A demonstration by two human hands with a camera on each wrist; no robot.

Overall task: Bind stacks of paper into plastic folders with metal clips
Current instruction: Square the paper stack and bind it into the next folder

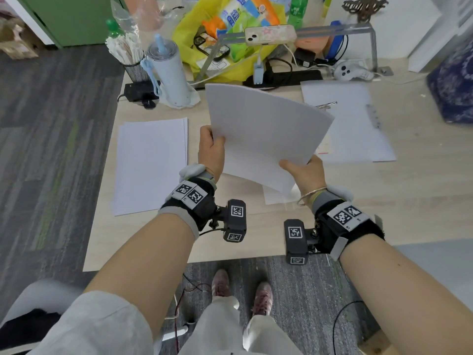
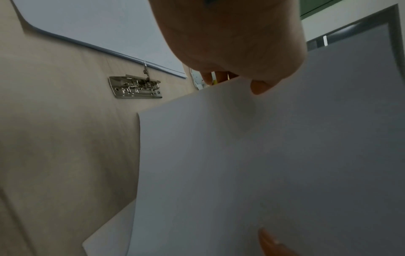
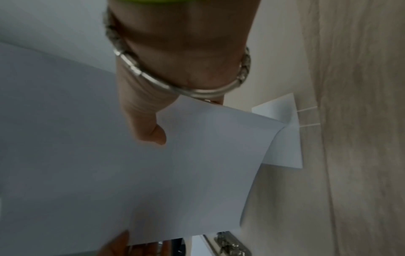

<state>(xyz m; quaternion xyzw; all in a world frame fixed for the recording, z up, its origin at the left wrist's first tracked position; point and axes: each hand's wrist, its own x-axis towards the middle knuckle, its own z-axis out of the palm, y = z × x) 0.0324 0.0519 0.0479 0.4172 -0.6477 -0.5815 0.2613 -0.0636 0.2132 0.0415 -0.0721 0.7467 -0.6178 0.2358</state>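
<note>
Both hands up: left hand (image 1: pixel 211 149) and right hand (image 1: pixel 303 170) pinching the paper stack (image 1: pixel 263 134) edges; square it before the metal clip (image 2: pixel 135 87)

table (image 1: pixel 422 201) | paper stack (image 1: pixel 151 162) | tumbler (image 1: pixel 170 75) | power strip (image 1: pixel 289 77)

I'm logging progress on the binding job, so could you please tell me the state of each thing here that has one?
Held paper stack: lifted off the table, bowed, unbound.
Left hand: grips the stack's left edge.
Right hand: grips its near corner.
Paper pile: flat on the table, untouched.
Metal clip: on the table, lever raised, holding no paper.
Phone: on the stand, cable plugged in.
Tumbler: upright, lid on.
</note>
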